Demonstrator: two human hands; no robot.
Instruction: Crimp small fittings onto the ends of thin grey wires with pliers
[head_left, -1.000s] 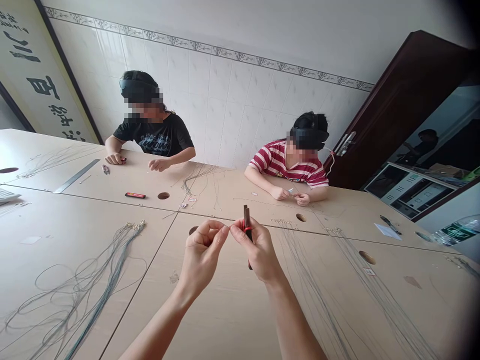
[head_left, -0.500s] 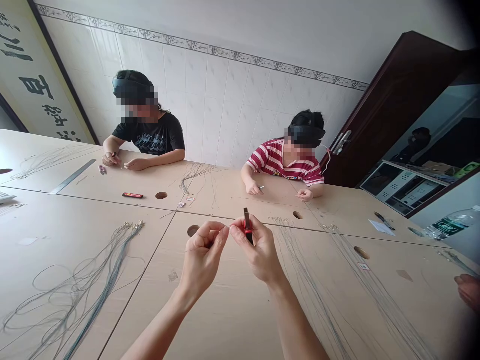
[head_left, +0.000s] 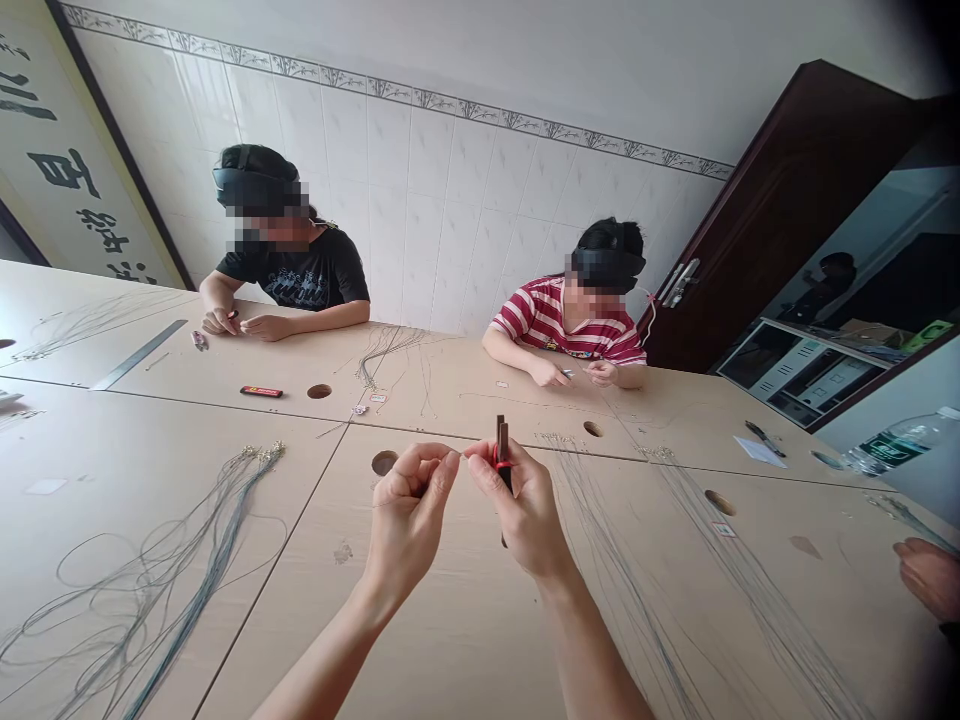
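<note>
Above the middle of the table, my left hand [head_left: 405, 515] is closed in a pinch on a thin cord [head_left: 463, 456], of which only a tiny bit shows between the fingertips. My right hand [head_left: 531, 520] grips a pair of pliers [head_left: 502, 445] with red and black handles, jaws pointing up and slightly apart. Its thumb and forefinger come close to the left fingertips; whether they also pinch the cord I cannot tell. Left of my hands lies a bundle of grey-blue cords [head_left: 217, 545] with metallic ends. More long cords [head_left: 626, 560] stretch along the table at the right.
Across the table [head_left: 457, 640] sit two people, one in a black shirt [head_left: 300, 272], one in a striped shirt [head_left: 562, 325]. A steel ruler [head_left: 141, 354], a red-and-black box cutter [head_left: 262, 392] and a plastic bottle [head_left: 900, 442] lie around. Another person's hand [head_left: 928, 575] shows at the right edge.
The pliers have turned in my right hand, and their jaws now show apart. My left hand stays nearly still. The striped-shirt person's hands have come closer together.
</note>
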